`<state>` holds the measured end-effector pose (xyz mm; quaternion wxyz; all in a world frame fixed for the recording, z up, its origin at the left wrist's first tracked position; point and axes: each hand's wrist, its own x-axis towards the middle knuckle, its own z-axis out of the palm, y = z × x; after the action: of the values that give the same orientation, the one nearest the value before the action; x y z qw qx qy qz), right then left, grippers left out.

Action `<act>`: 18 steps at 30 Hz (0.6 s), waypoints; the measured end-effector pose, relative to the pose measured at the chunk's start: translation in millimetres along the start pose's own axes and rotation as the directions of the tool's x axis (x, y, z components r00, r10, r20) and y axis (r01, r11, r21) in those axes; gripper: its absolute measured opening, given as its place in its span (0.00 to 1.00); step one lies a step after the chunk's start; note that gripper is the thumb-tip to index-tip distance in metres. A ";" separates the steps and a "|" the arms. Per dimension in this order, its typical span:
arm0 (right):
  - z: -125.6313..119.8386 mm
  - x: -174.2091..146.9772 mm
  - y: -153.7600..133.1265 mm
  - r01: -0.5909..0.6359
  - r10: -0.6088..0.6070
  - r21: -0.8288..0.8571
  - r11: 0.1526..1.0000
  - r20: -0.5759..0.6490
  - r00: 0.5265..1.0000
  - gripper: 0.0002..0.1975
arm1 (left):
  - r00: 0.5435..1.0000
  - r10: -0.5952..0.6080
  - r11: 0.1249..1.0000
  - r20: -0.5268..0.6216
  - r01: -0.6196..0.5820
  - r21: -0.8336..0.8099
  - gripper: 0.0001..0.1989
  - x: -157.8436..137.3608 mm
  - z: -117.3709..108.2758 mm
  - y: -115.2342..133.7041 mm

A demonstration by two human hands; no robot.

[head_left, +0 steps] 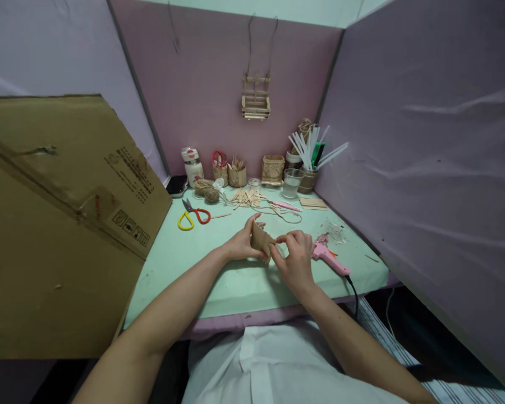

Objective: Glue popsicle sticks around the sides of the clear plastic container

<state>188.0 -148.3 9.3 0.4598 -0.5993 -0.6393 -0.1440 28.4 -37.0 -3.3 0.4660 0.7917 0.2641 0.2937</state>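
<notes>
My left hand [244, 241] grips a small brown panel [261, 241] by its edges, thumb below and fingers above. The panel is tilted up over the front half of the table and looks like cardboard or thin wood; its exact make is too small to tell. At the panel's right edge, my right hand [295, 258] has thumb and forefinger pinched together. Whether they hold the edge itself or a tiny piece against it is unclear. Just right of that hand lies a pink hot glue gun [330, 259], its nozzle end partly hidden.
Scissors [189, 213] lie at the left, near twine balls [207, 191]. Wooden sticks [247, 197] and a pink pen-like tool [287, 206] are further back. A water cup [292, 182] and a pot of glue sticks [309, 180] stand back right. A large cardboard sheet [67, 224] borders the left.
</notes>
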 end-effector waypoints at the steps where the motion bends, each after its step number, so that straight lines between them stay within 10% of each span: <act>1: 0.3 -0.2 0.5 0.000 0.000 0.004 1.000 0.002 1.000 0.04 | 1.000 0.003 1.000 -0.002 -0.003 0.005 0.66 0.0 0.1 -0.1; 12: 0.8 -2.3 2.4 -0.014 0.014 0.021 1.000 0.021 1.000 0.06 | 1.000 0.017 1.000 -0.010 -0.017 -0.011 0.66 0.4 0.1 -5.0; 18: -4.9 -3.4 12.1 -0.091 0.093 0.123 0.988 -0.007 0.996 0.33 | 1.000 0.023 0.999 -0.016 -0.024 -0.048 0.65 0.6 -0.5 -11.5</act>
<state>200.4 -151.2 4.9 0.5061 -0.5977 -0.6157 -0.0869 26.8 -31.4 -13.3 0.4793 0.7811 0.2511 0.3116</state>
